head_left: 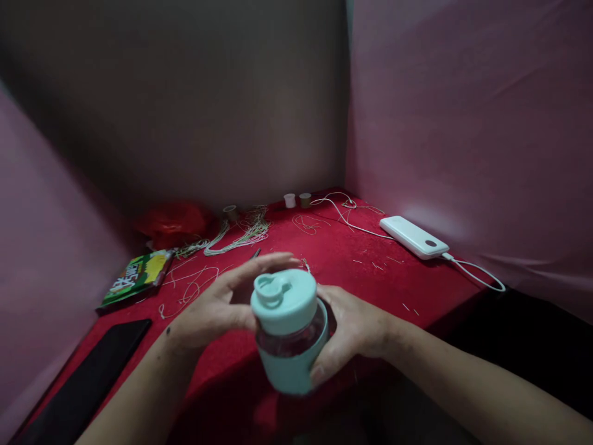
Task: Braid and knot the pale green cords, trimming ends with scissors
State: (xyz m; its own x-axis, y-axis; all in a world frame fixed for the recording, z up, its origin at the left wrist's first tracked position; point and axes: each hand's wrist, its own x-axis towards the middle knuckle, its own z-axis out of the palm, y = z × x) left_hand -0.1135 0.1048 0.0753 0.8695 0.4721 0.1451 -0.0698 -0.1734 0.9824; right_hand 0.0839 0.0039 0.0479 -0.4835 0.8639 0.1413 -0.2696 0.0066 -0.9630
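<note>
A mint-green lidded cup (290, 364) with a clear band and a looped lid (285, 296) is raised in front of me, tilted slightly. My right hand (347, 327) is wrapped around its right side, the thumb pressing on the green sleeve. On the other side, my left hand (227, 303) has its fingers stretched out behind the lid and its thumb at the lid's left edge. Whether that thumb touches the cup, I cannot tell. The right fingers are mostly hidden behind the cup.
A red-covered table (352, 266) carries a white power bank (414, 237) with cables, thread spools (290, 200), a bundle of cords (241, 241), a red plastic bag (173, 222), a green-yellow packet (136, 278) and a flat black item (92, 377). Pink and grey walls enclose it.
</note>
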